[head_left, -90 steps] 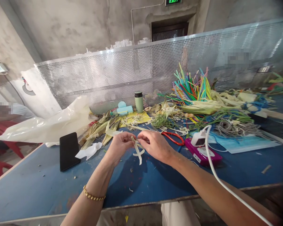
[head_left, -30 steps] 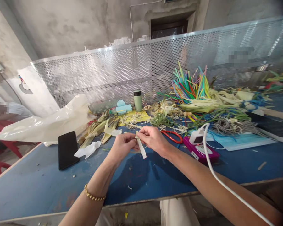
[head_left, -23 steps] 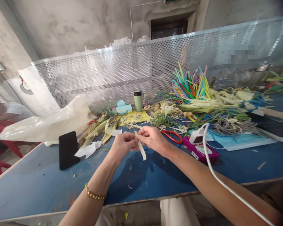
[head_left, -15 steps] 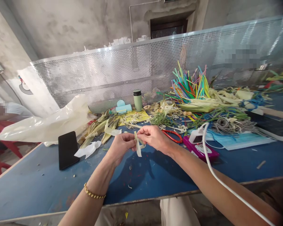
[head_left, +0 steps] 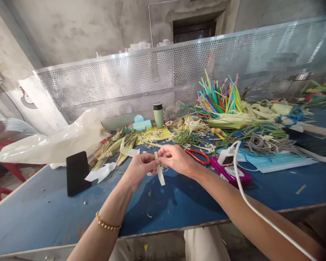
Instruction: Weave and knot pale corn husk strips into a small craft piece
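Observation:
Above the blue table, my left hand (head_left: 140,168) pinches a pale strip (head_left: 161,176) that looks like corn husk. My right hand (head_left: 176,159) grips the same strip from the other side, its fingertips almost touching those of the left. One end of the strip hangs below the fingers and a short end sticks up between them. Part of it is hidden by the fingers. Behind the hands lie dried corn husks (head_left: 108,146) and a white scrap (head_left: 101,173). Red-handled scissors, of which a red loop (head_left: 198,157) shows, lie beside my right hand.
A black phone (head_left: 78,174) lies at the left near a plastic bag (head_left: 57,141). A green bottle (head_left: 158,116) stands at the back. On the right are a magenta box (head_left: 230,172) with a white cable (head_left: 240,181), pipe cleaners (head_left: 220,96) and a blue mask (head_left: 279,163).
The hanging end of the strip has swung slightly right and reaches a little lower. Both hands keep their hold in nearly the same place.

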A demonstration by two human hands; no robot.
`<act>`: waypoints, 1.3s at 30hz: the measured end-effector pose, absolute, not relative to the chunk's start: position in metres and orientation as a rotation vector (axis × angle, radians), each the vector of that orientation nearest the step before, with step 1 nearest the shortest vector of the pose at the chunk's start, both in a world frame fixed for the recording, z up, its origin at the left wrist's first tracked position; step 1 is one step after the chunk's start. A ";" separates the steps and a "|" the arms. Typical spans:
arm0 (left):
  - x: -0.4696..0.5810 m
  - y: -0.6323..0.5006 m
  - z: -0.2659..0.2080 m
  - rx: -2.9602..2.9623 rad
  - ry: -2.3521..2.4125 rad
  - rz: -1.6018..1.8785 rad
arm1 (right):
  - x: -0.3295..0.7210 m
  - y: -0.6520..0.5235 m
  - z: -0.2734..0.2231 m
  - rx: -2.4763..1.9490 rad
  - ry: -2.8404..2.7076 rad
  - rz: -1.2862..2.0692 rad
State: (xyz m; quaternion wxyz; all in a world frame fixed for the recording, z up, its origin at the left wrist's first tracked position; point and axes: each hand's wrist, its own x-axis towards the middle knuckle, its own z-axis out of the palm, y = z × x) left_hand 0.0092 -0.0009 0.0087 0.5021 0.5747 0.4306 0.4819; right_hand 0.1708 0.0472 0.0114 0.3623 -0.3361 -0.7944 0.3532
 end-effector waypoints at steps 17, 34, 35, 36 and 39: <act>0.008 0.001 0.008 1.429 1.061 1.155 | 0.169 0.043 0.016 -0.910 -2.143 0.726; 0.001 0.006 0.004 1.378 1.147 1.313 | 0.186 0.039 0.029 -0.895 -2.082 0.983; 0.001 0.006 0.003 1.384 1.157 1.328 | 0.187 0.040 0.029 -0.878 -2.076 1.023; 0.000 0.007 0.003 1.386 1.168 1.343 | 0.189 0.041 0.028 -0.854 -2.075 1.068; -0.002 0.008 0.003 1.368 1.183 1.378 | 0.190 0.044 0.024 -0.798 -2.124 1.193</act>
